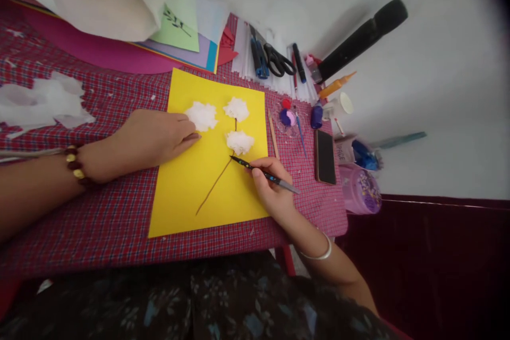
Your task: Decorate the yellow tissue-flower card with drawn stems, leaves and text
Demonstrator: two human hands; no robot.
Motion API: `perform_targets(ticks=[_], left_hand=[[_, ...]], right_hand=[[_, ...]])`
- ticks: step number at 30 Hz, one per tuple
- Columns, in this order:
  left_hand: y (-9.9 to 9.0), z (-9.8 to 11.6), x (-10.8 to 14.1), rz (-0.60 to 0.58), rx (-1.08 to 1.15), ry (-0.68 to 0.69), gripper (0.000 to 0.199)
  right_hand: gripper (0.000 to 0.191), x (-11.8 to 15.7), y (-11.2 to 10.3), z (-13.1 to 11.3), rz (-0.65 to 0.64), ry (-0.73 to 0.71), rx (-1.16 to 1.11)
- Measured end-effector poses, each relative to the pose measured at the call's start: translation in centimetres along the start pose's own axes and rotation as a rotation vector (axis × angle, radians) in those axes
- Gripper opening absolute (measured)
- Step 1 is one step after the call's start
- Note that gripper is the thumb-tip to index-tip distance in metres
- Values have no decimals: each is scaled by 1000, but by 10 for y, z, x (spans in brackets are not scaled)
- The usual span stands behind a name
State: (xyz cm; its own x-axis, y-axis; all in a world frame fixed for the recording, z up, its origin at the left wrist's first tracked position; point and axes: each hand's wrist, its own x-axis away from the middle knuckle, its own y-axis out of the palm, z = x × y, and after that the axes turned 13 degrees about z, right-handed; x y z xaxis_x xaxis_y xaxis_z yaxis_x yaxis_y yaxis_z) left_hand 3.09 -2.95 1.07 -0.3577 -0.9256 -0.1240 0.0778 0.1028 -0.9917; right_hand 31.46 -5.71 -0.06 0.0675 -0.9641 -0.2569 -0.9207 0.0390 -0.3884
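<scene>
The right hand (274, 186) grips a black patterned pen (272, 178) with a grey end between thumb and fingers, its tip down at the top of a long brown line (215, 186) on a sheet of yellow paper (179, 186). That sheet lies under both hands on a red checked tablecloth (99, 223). The left hand (165, 135) rests palm down on the paper's left side, fingers close together, their tips at the edge of a white tissue puff (202, 116); I cannot tell whether they pinch it or merely lie against it. Just ahead of the pen tip sits a second puff (239, 142), and a short brown stroke (236, 125) joins it to a third puff (236, 109) farther ahead. Torn white tissue (43, 101) lies beyond the left forearm, which wears a dark beaded bracelet (74, 164); the right forearm carries a pale bangle (321, 252). Ahead of the right hand are a slim wooden stick (273, 135), a clear paint palette (287, 117) and a blue paintbrush (300, 133). To its right is a dark phone (325, 156), and black-handled scissors (279, 61) lie well ahead.
</scene>
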Motion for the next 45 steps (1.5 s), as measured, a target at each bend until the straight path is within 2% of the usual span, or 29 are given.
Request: perform_targets(ticks=[16,21,27,35,45], left_hand=[[1,-4,1,-6,16,10,42],[0,-2,0,14,-3,15,41],[-1,1,0,3,-31,-1,41],[3,0,1,12,-54,-5,45],[-9,5,2,-30,-27,-16,51]], right_hand=[[9,-5,5,9,52,-9,26],[7,-5,4,5,50,-31,8],[7,-1,1,-1,6,3,0],[8,3,-2,-2,-34,-68,65],[6,9,-5,-11,-162,-93,39]])
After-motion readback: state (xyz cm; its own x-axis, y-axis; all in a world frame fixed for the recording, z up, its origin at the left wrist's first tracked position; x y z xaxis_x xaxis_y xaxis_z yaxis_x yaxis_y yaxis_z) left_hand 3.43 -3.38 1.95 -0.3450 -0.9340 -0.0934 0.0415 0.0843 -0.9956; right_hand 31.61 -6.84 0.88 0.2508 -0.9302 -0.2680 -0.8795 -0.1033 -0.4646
